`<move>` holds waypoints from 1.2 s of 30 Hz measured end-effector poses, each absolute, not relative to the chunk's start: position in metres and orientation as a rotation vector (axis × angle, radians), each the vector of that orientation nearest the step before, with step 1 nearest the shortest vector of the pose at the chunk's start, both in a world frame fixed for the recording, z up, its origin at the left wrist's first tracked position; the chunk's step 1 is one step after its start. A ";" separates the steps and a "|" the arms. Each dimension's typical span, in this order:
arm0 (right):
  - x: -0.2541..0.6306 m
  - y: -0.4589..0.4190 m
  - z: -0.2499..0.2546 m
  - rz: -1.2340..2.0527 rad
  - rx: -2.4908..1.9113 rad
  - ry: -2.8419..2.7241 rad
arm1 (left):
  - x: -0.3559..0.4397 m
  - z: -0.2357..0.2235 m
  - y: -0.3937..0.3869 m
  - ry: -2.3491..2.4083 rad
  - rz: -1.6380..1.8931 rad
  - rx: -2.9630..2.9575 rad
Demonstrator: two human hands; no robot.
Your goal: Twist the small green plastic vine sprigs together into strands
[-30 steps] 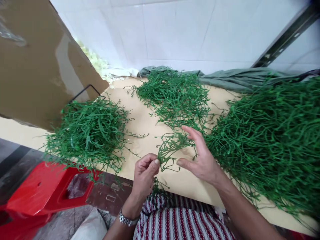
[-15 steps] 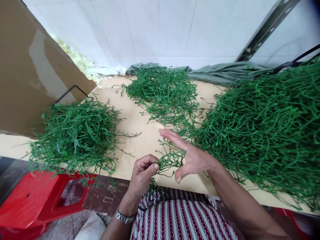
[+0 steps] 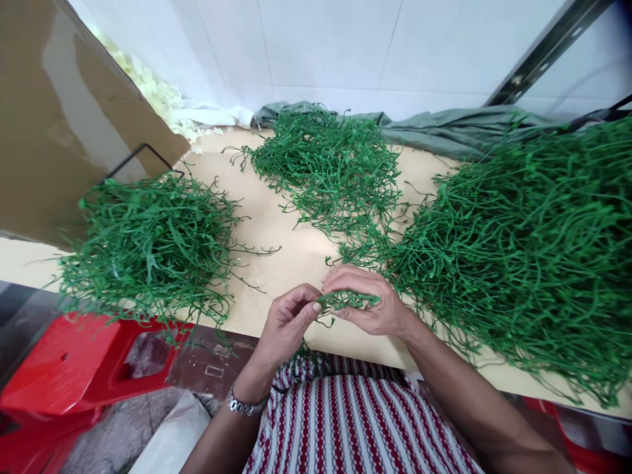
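A small bunch of thin green artificial-looking stems (image 3: 348, 300) stretches between my hands, just above the table's front edge. Thumb and fingers of my left hand (image 3: 292, 322) pinch its left end; a metal watch is on that wrist. My right hand (image 3: 372, 299) curls round the spread part of the bunch, thumb below and fingers above. More green strands hang under my left hand, partly hidden by it. Behind my hands lies a loose heap of the same stems (image 3: 330, 168). A much larger heap (image 3: 523, 263) reaches close to my right forearm.
Another stem heap (image 3: 153, 250) overhangs the front edge of the table (image 3: 266, 247) at left, beside a cardboard box (image 3: 74, 125). Green cloth (image 3: 444, 131) lies along the wall. A red stool (image 3: 54, 362) and a white sack (image 3: 172, 438) are below.
My right hand has closed from a wide spread onto the bunch, gathering its loose strands together. My left hand keeps its pinch. The view has shifted slightly.
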State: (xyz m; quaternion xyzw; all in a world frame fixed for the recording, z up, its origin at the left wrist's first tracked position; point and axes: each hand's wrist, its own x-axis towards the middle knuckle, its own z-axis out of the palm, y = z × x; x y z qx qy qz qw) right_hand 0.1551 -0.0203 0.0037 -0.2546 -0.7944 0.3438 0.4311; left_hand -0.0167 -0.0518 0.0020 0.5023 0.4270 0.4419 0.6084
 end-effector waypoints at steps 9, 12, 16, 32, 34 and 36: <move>0.155 -0.017 0.003 0.864 -0.686 -2.061 | -0.022 0.011 -0.051 1.123 0.926 1.277; 0.155 -0.015 0.004 0.891 -0.664 -2.092 | -0.023 0.013 -0.051 1.102 0.882 1.269; 0.155 -0.013 0.004 0.931 -0.630 -2.130 | -0.024 0.010 -0.050 1.085 0.875 1.199; 0.143 -0.013 0.001 0.882 -0.732 -2.334 | -0.028 0.011 -0.053 1.264 0.737 1.392; 0.139 -0.011 0.000 0.858 -0.730 -2.393 | -0.032 0.009 -0.054 1.278 0.748 1.438; 0.134 -0.008 0.001 0.853 -0.713 -2.431 | -0.036 0.007 -0.055 1.289 0.768 1.461</move>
